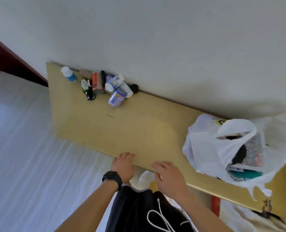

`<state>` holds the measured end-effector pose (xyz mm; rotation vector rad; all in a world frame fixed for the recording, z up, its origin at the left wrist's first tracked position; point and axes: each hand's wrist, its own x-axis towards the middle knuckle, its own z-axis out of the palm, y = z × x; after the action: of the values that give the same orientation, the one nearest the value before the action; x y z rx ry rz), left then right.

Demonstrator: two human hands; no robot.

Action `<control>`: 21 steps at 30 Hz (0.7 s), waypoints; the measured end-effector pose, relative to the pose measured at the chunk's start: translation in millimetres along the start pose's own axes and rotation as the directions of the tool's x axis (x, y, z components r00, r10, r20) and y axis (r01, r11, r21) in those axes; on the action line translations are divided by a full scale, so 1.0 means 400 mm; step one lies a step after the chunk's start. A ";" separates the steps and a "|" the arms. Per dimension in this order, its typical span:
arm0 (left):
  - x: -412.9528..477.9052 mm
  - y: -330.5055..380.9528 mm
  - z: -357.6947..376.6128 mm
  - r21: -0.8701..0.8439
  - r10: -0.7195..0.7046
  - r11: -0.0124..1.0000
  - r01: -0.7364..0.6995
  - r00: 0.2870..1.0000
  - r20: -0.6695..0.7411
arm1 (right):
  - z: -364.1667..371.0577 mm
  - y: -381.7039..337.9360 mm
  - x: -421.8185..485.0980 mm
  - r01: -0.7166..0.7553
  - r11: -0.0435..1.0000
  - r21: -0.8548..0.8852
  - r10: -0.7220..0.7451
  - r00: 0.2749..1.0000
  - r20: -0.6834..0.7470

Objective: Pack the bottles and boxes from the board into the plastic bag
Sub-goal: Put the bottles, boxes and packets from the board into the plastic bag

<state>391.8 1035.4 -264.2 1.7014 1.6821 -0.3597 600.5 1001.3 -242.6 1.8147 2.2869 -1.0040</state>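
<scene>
A tan board [130, 129] runs along the white wall. At its far left end stands a cluster of small bottles and boxes [103, 84], with a blue-and-white bottle [69, 74] apart on the left and a purple-labelled jar [116, 97] lying in front. A white plastic bag [207, 146] sits on the right part of the board, its mouth showing boxes inside [252, 153]. My left hand [124, 165], with a black watch at the wrist, rests on the board's near edge. My right hand [168, 176] lies flat on that edge beside it. Neither hand holds anything.
A dark red door frame [13, 64] stands at the far left. Pale floor [30, 164] lies below the board. A red support [215, 205] shows under the board's right part. Black shorts with a white drawstring fill the bottom centre.
</scene>
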 end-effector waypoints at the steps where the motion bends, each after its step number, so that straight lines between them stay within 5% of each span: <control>1: 0.016 -0.040 -0.015 0.004 -0.016 1.000 0.016 1.000 -0.001 | 0.002 -0.028 0.047 0.011 1.000 -0.026 -0.010 0.998 0.063; 8: 0.172 -0.345 -0.153 0.034 -0.139 0.990 0.139 0.990 -0.018 | -0.045 -0.237 0.442 0.097 0.983 -0.159 -0.067 0.980 0.187; 15: 0.267 -0.545 -0.222 0.066 -0.155 0.986 0.153 0.987 0.030 | -0.129 -0.373 0.809 0.078 0.891 -0.447 -0.182 0.964 -0.195; 18: 0.270 -0.553 -0.213 0.056 -0.137 0.989 0.134 0.989 0.052 | -0.129 -0.381 0.880 0.234 0.607 -0.759 -0.387 0.922 -0.026; 21: 0.275 -0.557 -0.208 0.023 -0.127 0.992 0.126 0.990 0.057 | -0.110 -0.375 0.911 0.313 0.373 -0.873 -0.396 0.905 0.155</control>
<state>168.8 1151.0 -339.0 1.5867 1.7529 -0.4822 370.1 1320.0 -294.3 0.9002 2.5022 0.3632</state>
